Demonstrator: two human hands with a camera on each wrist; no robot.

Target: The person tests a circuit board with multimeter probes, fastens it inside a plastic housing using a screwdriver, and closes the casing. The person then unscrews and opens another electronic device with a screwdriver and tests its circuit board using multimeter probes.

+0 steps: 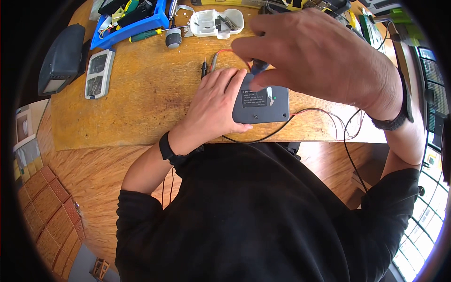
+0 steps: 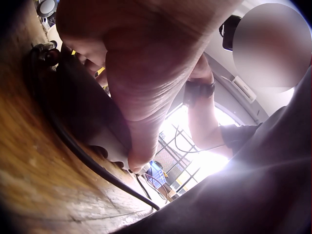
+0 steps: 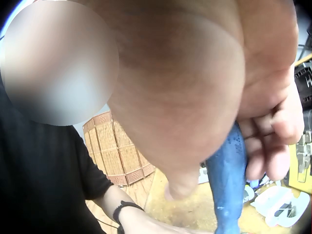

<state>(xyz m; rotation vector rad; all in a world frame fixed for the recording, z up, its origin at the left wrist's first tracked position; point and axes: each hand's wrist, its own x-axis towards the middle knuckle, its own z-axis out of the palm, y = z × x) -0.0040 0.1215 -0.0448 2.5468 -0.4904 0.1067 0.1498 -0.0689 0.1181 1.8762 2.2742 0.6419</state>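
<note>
A flat black case (image 1: 263,113) lies on the wooden workbench (image 1: 141,94), with a printed label and a small screw hole showing on its upper face. My left hand (image 1: 211,103) holds it at the left side, fingers over the far part and thumb along the near edge. The left wrist view shows that thumb (image 2: 141,156) against the case's side. Over the case, my right hand (image 1: 319,61) grips a screwdriver by its blue handle (image 3: 226,175), the thumb and fingers around it. The screwdriver's tip is hidden in all views.
Behind the hands stand a blue bin (image 1: 162,21) of tools and an open white box (image 1: 216,33) with small metal pieces. A green-handled screwdriver (image 1: 143,35) lies by the bin. Black cable (image 1: 268,137) runs along the near edge. A black housing (image 1: 63,58) sits far left.
</note>
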